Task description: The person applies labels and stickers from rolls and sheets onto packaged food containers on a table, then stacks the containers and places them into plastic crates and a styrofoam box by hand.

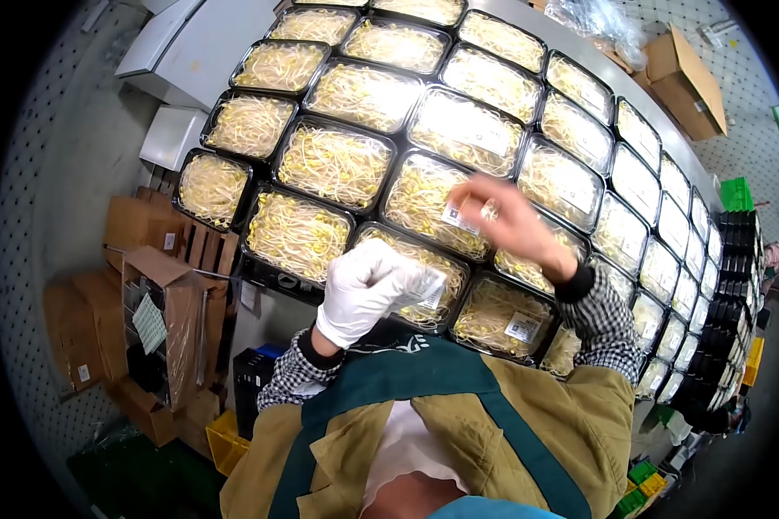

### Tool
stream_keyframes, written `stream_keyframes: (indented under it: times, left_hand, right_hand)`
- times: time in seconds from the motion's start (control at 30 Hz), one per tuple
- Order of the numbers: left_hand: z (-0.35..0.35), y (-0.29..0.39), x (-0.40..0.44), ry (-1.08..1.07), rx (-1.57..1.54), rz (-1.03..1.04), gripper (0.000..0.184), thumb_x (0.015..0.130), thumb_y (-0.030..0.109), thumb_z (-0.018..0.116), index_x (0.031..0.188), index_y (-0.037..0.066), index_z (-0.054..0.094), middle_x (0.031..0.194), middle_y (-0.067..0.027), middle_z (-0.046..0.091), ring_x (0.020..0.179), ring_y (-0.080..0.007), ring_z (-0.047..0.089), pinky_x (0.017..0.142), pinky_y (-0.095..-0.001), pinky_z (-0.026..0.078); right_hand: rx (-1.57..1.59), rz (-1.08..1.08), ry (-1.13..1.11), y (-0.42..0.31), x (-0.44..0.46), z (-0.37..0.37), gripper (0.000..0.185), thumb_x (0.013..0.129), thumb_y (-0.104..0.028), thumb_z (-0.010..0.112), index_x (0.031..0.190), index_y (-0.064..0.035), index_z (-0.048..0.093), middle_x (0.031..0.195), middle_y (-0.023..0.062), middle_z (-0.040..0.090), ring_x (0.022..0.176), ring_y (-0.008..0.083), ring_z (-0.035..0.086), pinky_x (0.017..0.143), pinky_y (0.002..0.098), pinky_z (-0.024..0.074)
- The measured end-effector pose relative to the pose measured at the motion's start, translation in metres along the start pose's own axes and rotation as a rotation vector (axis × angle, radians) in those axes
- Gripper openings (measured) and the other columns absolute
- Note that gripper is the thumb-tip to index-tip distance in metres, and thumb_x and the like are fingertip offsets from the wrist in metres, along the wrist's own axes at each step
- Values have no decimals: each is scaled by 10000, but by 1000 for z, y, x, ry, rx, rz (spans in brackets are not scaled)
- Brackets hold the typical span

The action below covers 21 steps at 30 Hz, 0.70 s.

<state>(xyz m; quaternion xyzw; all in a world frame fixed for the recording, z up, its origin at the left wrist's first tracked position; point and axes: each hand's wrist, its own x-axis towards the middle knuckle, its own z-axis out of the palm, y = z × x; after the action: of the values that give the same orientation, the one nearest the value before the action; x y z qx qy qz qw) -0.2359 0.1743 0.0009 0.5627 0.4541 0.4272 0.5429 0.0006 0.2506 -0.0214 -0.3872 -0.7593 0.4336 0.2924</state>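
Black trays of bean sprouts under clear film stand in rows before me. My left hand (363, 290), in a white glove, is closed on a small stack of printed labels (424, 284) above a front tray (407, 259). My bare right hand (511, 221) is blurred over a second-row tray (420, 186), its fingers bent together near a white label (460, 218); whether they hold that label is unclear. A labelled tray (504, 318) lies close to my body, and an unlabelled one (296, 233) is left of my gloved hand.
Stacked black trays (731, 303) rise at the right end. Cardboard boxes (160, 303) and a yellow crate (227, 439) are on the floor at left. Beyond the table's far edge sit an open carton (684, 82) and clear plastic wrap (593, 26).
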Motion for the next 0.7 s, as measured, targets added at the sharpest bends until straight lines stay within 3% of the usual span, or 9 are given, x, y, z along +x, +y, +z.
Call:
stream_keyframes:
  times: [0.07, 0.17, 0.2, 0.3, 0.33, 0.37, 0.47, 0.57, 0.7]
  left_hand:
    - [1, -22, 2, 48, 93, 71, 81, 803, 71, 715, 781, 2, 679, 676, -51, 630, 599, -88, 570, 537, -242, 453]
    - [5, -14, 9, -63, 95, -42, 77, 822, 94, 694, 848, 22, 706, 690, -44, 650, 620, -90, 596, 556, -237, 466]
    - [7, -5, 11, -97, 85, -75, 89, 829, 102, 687, 873, 30, 714, 699, -43, 657, 626, -91, 604, 562, -236, 469]
    - [-7, 11, 9, -362, 12, -180, 126, 831, 101, 670, 936, 57, 724, 808, -66, 675, 706, -102, 621, 619, -239, 478]
    - [-9, 11, 8, -411, 45, -103, 118, 807, 7, 670, 921, -12, 691, 831, -64, 646, 732, -121, 616, 589, -233, 471]
    - [-10, 14, 11, -396, 142, 55, 132, 789, 20, 683, 920, 4, 693, 847, -69, 645, 792, -163, 628, 659, -260, 479]
    - [-9, 23, 12, -303, -18, 105, 176, 803, 29, 677, 972, -22, 666, 961, -107, 675, 855, -164, 633, 741, -265, 482]
    - [0, 26, 3, -34, -262, -158, 197, 829, 34, 662, 1013, -30, 639, 1009, -121, 674, 882, -139, 630, 750, -260, 495]
    - [-10, 12, 9, -129, 31, 47, 135, 842, 15, 652, 975, 6, 665, 864, -70, 652, 782, -128, 626, 676, -251, 483]
  right_hand:
    - [328, 159, -250, -52, -20, 13, 174, 878, -192, 638, 988, -57, 632, 894, 28, 639, 740, 97, 576, 719, 238, 471]
    - [260, 105, -120, -33, -23, 3, 143, 867, -191, 653, 920, -58, 665, 868, 41, 669, 760, 103, 600, 684, 260, 483]
    - [44, 5, -28, -11, -14, -15, 137, 884, -184, 622, 929, -61, 664, 842, 44, 659, 719, 115, 591, 651, 268, 486]
    - [-306, 154, 209, 71, 31, -101, 240, 938, -274, 525, 971, -64, 637, 835, 76, 622, 749, 202, 594, 675, 322, 474]
    - [-513, 164, 255, 93, 46, -125, 267, 934, -304, 521, 963, -66, 639, 845, 88, 612, 757, 228, 591, 678, 348, 470]
    - [-720, 170, 302, 110, 60, -141, 296, 931, -334, 516, 955, -67, 641, 856, 100, 602, 764, 255, 589, 680, 375, 466]
    - [-887, 122, 355, 162, 88, -148, 341, 905, -398, 529, 933, -79, 646, 842, 114, 581, 775, 286, 580, 728, 430, 443]
    - [-1218, 94, 420, 163, 89, -124, 359, 853, -426, 575, 835, -72, 632, 821, 90, 560, 822, 252, 552, 784, 431, 361]
    - [-1336, 91, 480, 137, 82, -115, 334, 818, -397, 615, 866, -67, 600, 833, 92, 554, 810, 247, 532, 767, 401, 348]
